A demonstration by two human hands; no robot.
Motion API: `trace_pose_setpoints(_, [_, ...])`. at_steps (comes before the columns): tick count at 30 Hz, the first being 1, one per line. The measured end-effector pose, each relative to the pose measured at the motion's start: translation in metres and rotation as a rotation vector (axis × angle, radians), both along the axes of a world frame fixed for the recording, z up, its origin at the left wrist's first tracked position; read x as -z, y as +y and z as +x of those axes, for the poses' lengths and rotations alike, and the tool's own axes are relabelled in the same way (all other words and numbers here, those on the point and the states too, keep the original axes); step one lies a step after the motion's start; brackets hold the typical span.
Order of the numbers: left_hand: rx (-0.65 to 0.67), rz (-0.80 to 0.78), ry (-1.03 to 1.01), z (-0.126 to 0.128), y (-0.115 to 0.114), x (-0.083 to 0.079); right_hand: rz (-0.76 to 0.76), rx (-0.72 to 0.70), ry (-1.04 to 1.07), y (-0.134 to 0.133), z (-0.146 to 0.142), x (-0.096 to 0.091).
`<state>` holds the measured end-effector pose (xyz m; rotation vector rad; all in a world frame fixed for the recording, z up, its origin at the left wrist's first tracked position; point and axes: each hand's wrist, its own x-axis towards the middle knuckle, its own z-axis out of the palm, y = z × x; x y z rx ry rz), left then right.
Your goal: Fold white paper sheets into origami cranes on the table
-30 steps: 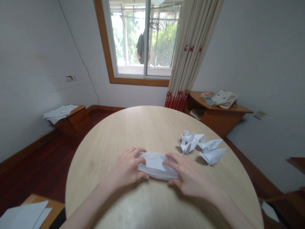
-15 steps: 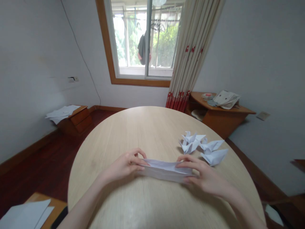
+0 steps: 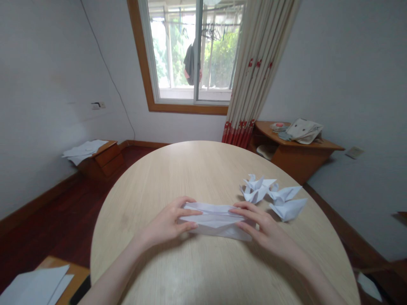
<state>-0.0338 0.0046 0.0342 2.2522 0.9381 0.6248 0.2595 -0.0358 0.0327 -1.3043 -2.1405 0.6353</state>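
Currently, through the head view, I am holding a folded white paper (image 3: pixel 212 220) at the table (image 3: pixel 178 169), slightly toward 6 o'clock from its middle. My left hand (image 3: pixel 168 221) is pinching the paper's 9 o'clock end, my right hand (image 3: pixel 266 226) its 3 o'clock end, each grip clasping between thumb and fingers. White paper birds (image 3: pixel 288 209) are sitting at 2 o'clock, near the right hand.

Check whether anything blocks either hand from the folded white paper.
Nothing visible does: the left hand and right hand both touch the folded white paper, near its opposite ends. The origami cranes sit on the table beyond the right hand, outside that contact.
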Motion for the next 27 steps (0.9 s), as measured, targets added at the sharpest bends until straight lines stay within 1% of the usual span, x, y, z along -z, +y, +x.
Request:
trace_pose_setpoints(5, [-0.048,0.125,0.115,0.0011,-0.0026,0.0019,-0.004,-0.003,-0.037,-0.0015,-0.0052,-0.0029])
trace_pose_setpoints(10, [-0.058,0.181,0.174,0.0025,-0.0045,0.0021,0.043,-0.036,-0.061,-0.0012,-0.0068,-0.0038])
trace_pose_setpoints(14, [-0.035,0.193,0.154,0.0031,-0.0042,0.0023,0.093,-0.064,-0.063,0.0001,-0.0057,-0.0021])
trace_pose_setpoints(18, [-0.018,0.175,0.132,0.0036,-0.0031,0.0014,0.107,-0.075,-0.050,0.0016,-0.0054,-0.0013])
trace_pose_setpoints(27, [0.068,0.128,0.069,0.0052,-0.0036,-0.0060,0.078,-0.104,-0.022,0.0043,-0.0069,-0.0041])
